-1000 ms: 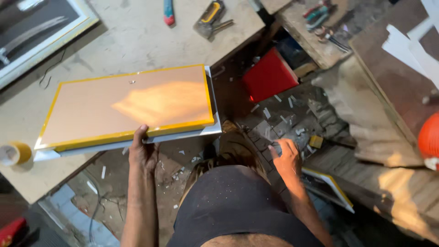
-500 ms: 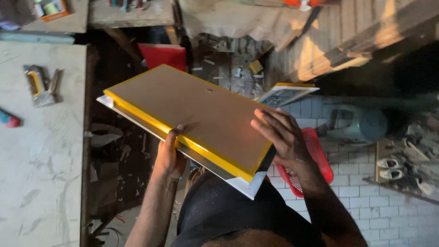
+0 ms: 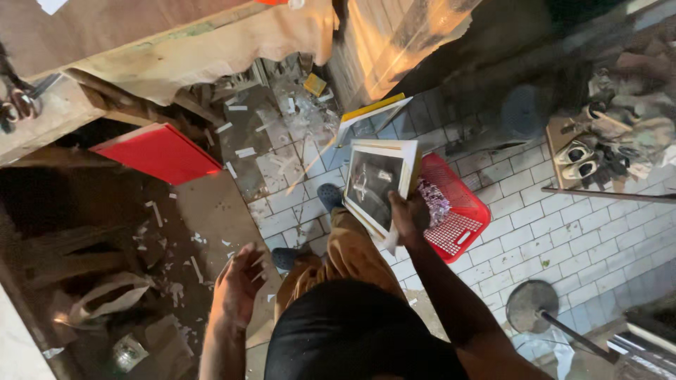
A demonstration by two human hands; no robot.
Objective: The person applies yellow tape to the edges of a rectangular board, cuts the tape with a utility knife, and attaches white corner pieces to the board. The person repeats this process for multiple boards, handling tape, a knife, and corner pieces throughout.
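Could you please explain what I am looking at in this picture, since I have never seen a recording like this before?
There is no machine here: a person wears a camera on the head, so the view looks straight down over their dark shirt and tan trousers to the floor. The right hand grips a framed picture, dark behind its glass with a white edge, holding it by its lower edge, tilted above a red plastic basket. The left hand is open and holds nothing, hanging over a brown board on the ground. The white tiled floor is scattered with scraps and bits of glass. A red panel leans at the left, another yellow-edged frame lies further ahead, and shoes sit on a low stand at the right.
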